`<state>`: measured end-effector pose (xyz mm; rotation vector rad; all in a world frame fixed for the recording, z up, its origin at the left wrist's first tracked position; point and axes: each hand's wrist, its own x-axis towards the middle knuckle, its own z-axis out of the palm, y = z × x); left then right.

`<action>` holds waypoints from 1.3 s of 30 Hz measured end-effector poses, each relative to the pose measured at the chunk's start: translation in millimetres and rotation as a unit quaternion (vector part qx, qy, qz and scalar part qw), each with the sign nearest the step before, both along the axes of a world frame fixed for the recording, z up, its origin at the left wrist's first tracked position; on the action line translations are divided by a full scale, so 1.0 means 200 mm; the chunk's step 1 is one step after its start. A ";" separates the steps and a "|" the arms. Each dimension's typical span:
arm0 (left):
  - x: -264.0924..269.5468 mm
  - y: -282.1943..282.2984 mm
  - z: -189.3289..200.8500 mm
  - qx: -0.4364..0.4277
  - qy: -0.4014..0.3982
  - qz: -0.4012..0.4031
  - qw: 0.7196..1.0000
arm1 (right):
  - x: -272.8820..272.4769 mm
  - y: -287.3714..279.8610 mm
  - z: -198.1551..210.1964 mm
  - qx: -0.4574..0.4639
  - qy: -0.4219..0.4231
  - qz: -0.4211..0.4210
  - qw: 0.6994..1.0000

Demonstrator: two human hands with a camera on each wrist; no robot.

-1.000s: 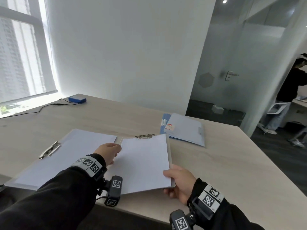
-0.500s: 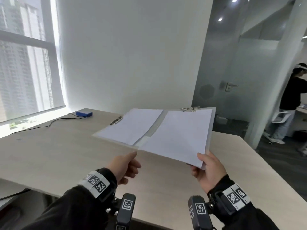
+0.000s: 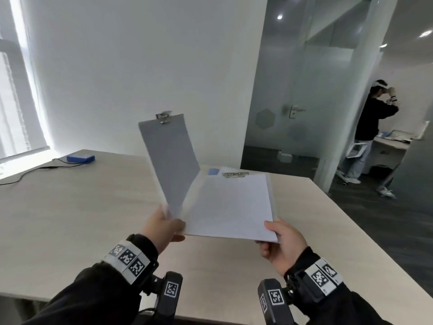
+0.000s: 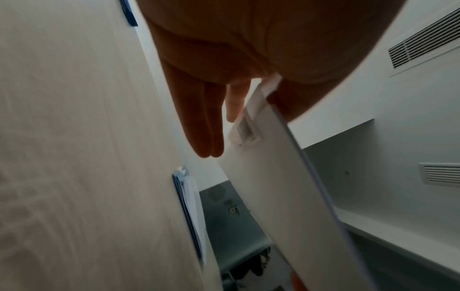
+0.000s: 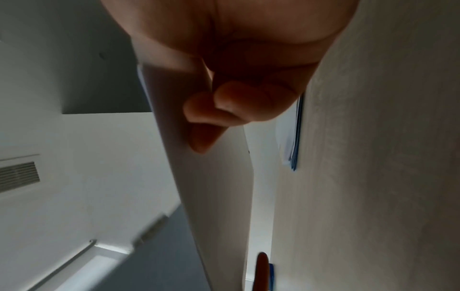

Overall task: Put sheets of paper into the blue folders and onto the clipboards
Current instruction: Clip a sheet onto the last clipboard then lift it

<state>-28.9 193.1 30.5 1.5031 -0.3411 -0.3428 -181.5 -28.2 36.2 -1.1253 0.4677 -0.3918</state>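
Note:
I hold a folding double clipboard in the air above the table (image 3: 82,207). Its left panel (image 3: 171,158) stands tilted up, grey back towards me, with a metal clip (image 3: 163,117) at the top. The right panel lies nearly flat, with a white sheet (image 3: 232,205) under its own clip (image 3: 234,174). My left hand (image 3: 161,227) pinches the left panel's near corner, thumb on one side and straight fingers (image 4: 206,122) on the other. At the right panel's near corner, my right hand (image 3: 281,240) grips with thumb on top and curled fingers (image 5: 219,110) below. A blue folder (image 4: 189,212) lies on the table behind, mostly hidden.
A blue box (image 3: 80,158) with a black cable sits at the table's far left corner. Beyond the table's right edge are dark floor, a glass door (image 3: 293,111) and a person (image 3: 367,127) standing at another desk.
The double clipboard has come up off the table into the air. My left hand has taken hold of the left panel, which has swung up towards the right one.

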 end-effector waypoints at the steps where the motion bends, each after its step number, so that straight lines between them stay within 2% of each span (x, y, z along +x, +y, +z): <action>1: 0.00 -0.01 -0.01 -0.003 0.000 -0.047 0.999 | -0.01 -0.01 -0.01 -0.003 0.003 -0.001 1.000; 4: -0.02 -0.01 -0.03 -0.029 0.025 -0.178 0.983 | -0.03 -0.03 -0.01 -0.012 0.001 -0.001 1.000; 6: -0.01 -0.03 -0.06 -0.056 0.058 -0.206 0.975 | -0.05 -0.05 -0.02 -0.011 0.001 -0.010 1.000; 9: 0.02 -0.10 -0.12 -0.116 0.143 -0.186 0.965 | -0.06 -0.09 -0.04 -0.001 0.013 -0.038 0.999; 11: 0.04 -0.17 -0.15 -0.111 0.172 -0.164 0.965 | -0.05 -0.13 -0.06 -0.004 0.025 -0.048 0.999; 13: 0.07 -0.24 -0.18 -0.083 0.166 -0.165 0.969 | -0.03 -0.16 -0.09 -0.007 0.034 -0.055 0.998; 17: 0.19 -0.39 -0.25 -0.096 0.188 -0.117 0.971 | 0.08 -0.27 -0.15 0.027 0.023 -0.082 0.996; 20: 0.30 -0.52 -0.26 -0.058 0.138 -0.086 0.985 | 0.19 -0.39 -0.21 0.063 0.003 -0.108 0.992; 24: 0.47 -0.67 -0.23 -0.006 0.027 -0.062 0.998 | 0.38 -0.53 -0.29 -0.038 0.046 -0.137 0.989; 27: 0.62 -0.78 -0.25 0.001 -0.026 -0.049 0.998 | 0.51 -0.62 -0.31 -0.165 0.067 -0.150 0.973; 32: 0.83 -0.96 -0.29 0.015 -0.043 -0.035 0.998 | 0.72 -0.79 -0.31 -0.279 0.092 -0.151 0.944; 36: 0.98 -1.08 -0.32 0.067 -0.049 -0.017 0.996 | 0.87 -0.94 -0.38 -0.336 0.218 -0.119 0.908; 39: 1.02 -1.13 -0.33 0.096 -0.064 -0.015 0.993 | 0.94 -1.00 -0.40 -0.367 0.261 -0.091 0.888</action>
